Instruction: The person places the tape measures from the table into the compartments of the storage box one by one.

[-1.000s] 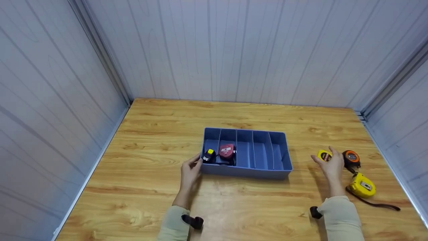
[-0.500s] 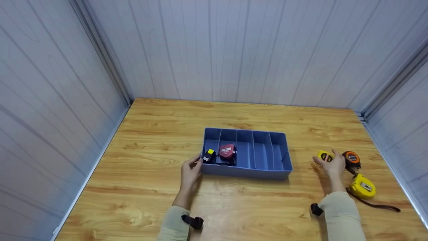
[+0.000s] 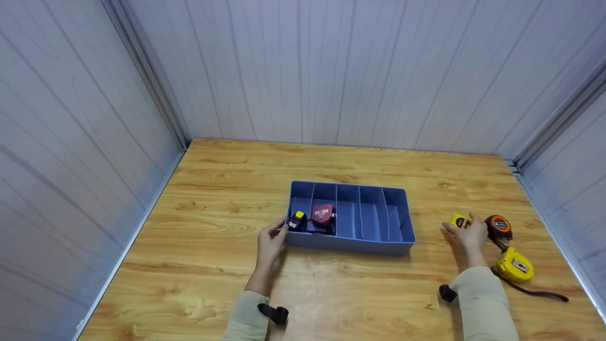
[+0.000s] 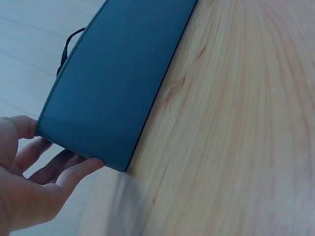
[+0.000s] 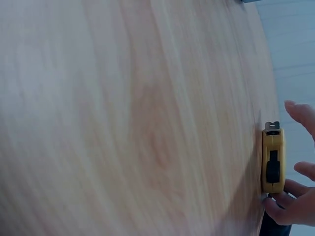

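Note:
My left hand (image 3: 271,240) holds the near left corner of a blue divided tray (image 3: 350,244); in the left wrist view its fingers are bent against the end wall. The tray's leftmost compartment contains a black and yellow tape measure (image 3: 297,220), and the one beside it a dark red tape measure (image 3: 323,214). At the right, my right hand (image 3: 473,239) is spread around a small yellow tape measure (image 3: 459,220) lying on the table. In the right wrist view, lower fingers (image 5: 280,211) reach its back end, while an upper digit stays apart from it.
Right of my right hand lies a black and orange tape measure (image 3: 499,226). Nearer to me is a larger yellow tape measure (image 3: 516,265) with a dark wrist strap (image 3: 535,292). White panel walls (image 3: 331,71) border the wooden table (image 3: 227,189).
My right hand has come down slightly around the small yellow tape measure, its thumb and fingers closer to it. My left hand and the tray stay in place.

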### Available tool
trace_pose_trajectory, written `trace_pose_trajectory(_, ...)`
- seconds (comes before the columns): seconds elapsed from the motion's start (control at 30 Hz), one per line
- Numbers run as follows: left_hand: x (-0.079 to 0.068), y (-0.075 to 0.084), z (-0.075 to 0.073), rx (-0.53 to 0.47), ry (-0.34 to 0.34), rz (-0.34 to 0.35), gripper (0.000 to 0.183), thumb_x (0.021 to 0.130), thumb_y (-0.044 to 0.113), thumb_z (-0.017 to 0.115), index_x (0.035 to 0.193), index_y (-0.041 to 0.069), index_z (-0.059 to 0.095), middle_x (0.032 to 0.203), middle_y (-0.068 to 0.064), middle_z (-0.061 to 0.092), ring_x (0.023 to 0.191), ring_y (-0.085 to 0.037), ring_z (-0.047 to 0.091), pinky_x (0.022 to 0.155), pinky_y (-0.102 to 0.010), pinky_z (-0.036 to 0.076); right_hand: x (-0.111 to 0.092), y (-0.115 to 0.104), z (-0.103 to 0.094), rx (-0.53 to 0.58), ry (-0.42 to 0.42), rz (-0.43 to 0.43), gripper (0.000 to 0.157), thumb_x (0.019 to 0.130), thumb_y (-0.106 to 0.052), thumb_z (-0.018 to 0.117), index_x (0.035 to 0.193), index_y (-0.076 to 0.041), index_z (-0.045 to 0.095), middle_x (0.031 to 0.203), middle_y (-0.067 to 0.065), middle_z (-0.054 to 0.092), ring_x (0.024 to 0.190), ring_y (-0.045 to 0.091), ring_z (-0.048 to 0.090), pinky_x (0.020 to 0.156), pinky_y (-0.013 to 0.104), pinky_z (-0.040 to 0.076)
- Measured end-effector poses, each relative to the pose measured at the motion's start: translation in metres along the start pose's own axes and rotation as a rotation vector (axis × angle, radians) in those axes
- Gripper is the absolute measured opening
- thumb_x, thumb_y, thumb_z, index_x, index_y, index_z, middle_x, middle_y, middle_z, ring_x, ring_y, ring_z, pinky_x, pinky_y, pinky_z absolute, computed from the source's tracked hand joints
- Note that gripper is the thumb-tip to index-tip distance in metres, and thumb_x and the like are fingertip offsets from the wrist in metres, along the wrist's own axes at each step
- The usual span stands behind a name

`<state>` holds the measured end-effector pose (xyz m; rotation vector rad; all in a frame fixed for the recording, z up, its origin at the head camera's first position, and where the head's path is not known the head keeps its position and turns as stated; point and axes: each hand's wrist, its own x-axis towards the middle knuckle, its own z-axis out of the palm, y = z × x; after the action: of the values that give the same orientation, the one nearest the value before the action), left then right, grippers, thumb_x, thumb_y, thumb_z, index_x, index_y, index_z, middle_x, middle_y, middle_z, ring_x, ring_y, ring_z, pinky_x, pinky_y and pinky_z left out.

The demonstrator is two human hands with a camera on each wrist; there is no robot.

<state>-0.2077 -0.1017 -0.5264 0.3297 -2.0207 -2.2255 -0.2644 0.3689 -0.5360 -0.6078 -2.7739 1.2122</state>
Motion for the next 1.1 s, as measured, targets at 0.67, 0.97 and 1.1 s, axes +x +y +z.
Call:
trace_pose_trajectory(0.67,-0.013,0.018,0.003,0.075,-0.009,0.067,0.030,0.085,0.002,0.053,0.114,-0.007,0.055,0.097,-0.022,0.060,0.076,-0.020,0.053,0.057,-0.032,0.047,0.004,0.008,0.001,-0.047,0.014,0.043,0.083,0.075,-0.025,0.067,0.137,0.005,0.021,0.131,0.035,0.025,0.117,0.048,0.021,0.094,0.051,0.024)
trace_pose_trajectory(0.97,-0.014,0.020,0.003,0.074,0.001,0.062,0.030,0.085,0.001,0.053,0.114,-0.007,0.056,0.093,-0.021,0.060,0.080,-0.033,0.051,0.052,-0.026,0.043,0.006,0.009,0.002,-0.051,0.028,0.032,0.079,0.076,-0.022,0.066,0.136,0.007,0.024,0.129,0.035,0.027,0.117,0.047,0.022,0.096,0.051,0.022)
trace_pose_trajectory(1.1,-0.015,0.020,0.003,0.090,-0.002,0.090,0.029,0.085,0.000,0.053,0.113,-0.008,0.056,0.098,-0.023,0.060,0.077,-0.033,0.051,0.050,-0.023,0.040,0.007,0.011,0.002,-0.042,0.050,0.041,0.075,0.076,-0.022,0.067,0.134,0.007,0.028,0.128,0.033,0.031,0.115,0.045,0.029,0.095,0.049,0.026)
